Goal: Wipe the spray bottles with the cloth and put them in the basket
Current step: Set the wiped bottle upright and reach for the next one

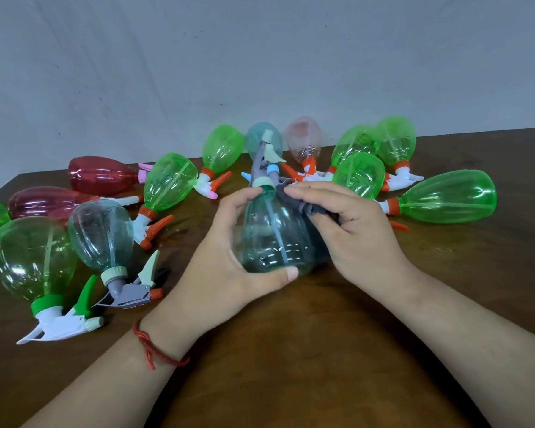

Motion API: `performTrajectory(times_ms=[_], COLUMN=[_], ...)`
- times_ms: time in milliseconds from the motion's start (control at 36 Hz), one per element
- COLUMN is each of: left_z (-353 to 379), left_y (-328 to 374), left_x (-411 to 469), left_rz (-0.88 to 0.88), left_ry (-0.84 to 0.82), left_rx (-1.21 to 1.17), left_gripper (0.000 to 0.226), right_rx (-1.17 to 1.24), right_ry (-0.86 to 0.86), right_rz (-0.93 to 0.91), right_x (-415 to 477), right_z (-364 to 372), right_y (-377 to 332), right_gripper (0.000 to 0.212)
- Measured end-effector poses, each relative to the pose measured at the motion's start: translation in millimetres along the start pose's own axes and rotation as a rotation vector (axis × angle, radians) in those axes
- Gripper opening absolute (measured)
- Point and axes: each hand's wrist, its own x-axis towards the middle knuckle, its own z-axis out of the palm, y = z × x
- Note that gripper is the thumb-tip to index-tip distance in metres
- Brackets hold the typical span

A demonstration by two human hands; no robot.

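The left hand (226, 251) grips a pale teal see-through plastic spray bottle (275, 239) round its belly, its grey trigger head pointing away. The right hand (352, 230) holds a bunched dark grey cloth (303, 206) against the bottle's shoulder. Around the hands, other bottles lie on their sides on the dark brown wooden bench (291, 350) — mostly clear green bottles (448, 200), with two dark red bottles (102, 176) at the far left.

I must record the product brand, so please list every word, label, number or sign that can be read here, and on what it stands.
None: no readable text shows anywhere.
Teal spray bottle in the left hand: no label; pale streaks low on it are too blurred to tell.
Grey cloth in the right hand: plain.
Other bottles, table, wall: no print visible.
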Motion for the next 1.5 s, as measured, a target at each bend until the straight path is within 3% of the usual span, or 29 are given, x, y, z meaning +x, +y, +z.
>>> performTrajectory(times_ms=[222,333,500,667,778,1056,1278,1500], left_z=[-1,-4,-5,-4,-12,-13,-12,-6], left_y=[1,-3,-1,-4,-7,-11,-10,1], left_x=[0,0,0,2,7,10,9,1], left_rz=[0.017,0.015,0.030,0.034,0.013,-0.004,-0.009,0.083], left_ry=[-0.112,-0.119,-0.082,0.037,0.113,0.172,0.151,-0.027], left_rx=[-0.035,0.083,0.105,0.069,0.046,0.015,0.018,0.111], left_gripper=[0.103,0.108,0.111,0.107,0.107,0.105,0.106,0.109], right_rx=[0.175,0.131,0.263,0.148,0.177,-0.063,-0.085,0.027], right_ry=[0.076,0.029,-0.088,-0.034,-0.063,-0.092,-0.066,-0.004], right_rz=[0.096,0.097,0.126,0.032,0.006,-0.176,-0.242,-0.046], right_x=[4,2,0,1,-1,-2,-2,4], right_z=[-2,0,-5,-4,-1,-2,-2,-5], right_y=[0,4,1,1,-2,-8,-9,0], right_gripper=[0.029,0.040,0.044,0.023,0.021,0.022,0.019,0.023])
